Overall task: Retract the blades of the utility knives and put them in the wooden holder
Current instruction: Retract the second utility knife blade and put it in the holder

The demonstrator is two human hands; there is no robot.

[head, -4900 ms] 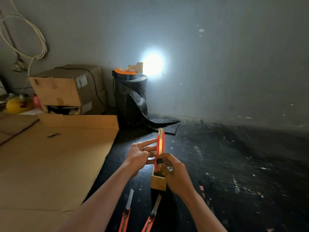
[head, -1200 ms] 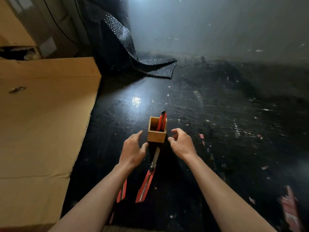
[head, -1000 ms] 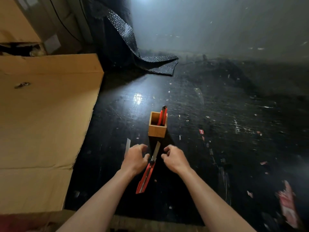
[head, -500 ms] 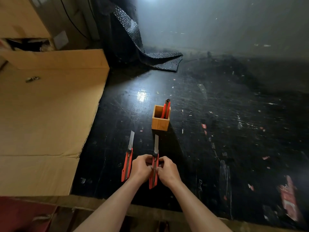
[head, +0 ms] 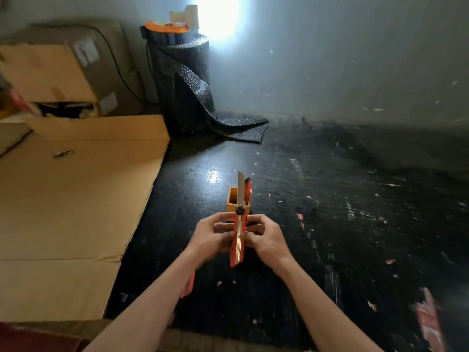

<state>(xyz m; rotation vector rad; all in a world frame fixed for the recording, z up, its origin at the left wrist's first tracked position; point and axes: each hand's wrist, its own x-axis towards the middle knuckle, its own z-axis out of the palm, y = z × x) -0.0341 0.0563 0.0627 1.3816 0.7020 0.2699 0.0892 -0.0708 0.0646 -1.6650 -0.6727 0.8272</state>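
Note:
I hold an orange utility knife (head: 238, 246) upright above the black floor, its metal blade extended and pointing away from me. My left hand (head: 212, 237) grips its left side and my right hand (head: 267, 238) grips its right side. Just behind the knife stands the small wooden holder (head: 232, 203) with another orange knife (head: 247, 188) leaning inside it. A third orange knife (head: 188, 285) lies on the floor, mostly hidden under my left forearm.
A large flat cardboard sheet (head: 71, 204) covers the floor to the left, with cardboard boxes (head: 66, 69) behind it. A black bubble-wrap roll (head: 182, 82) stands against the grey wall. Small scraps litter the dark floor (head: 355, 224) on the right.
Both hands have lifted the middle knife off the floor and raised it upright in front of the holder. The camera has tilted up.

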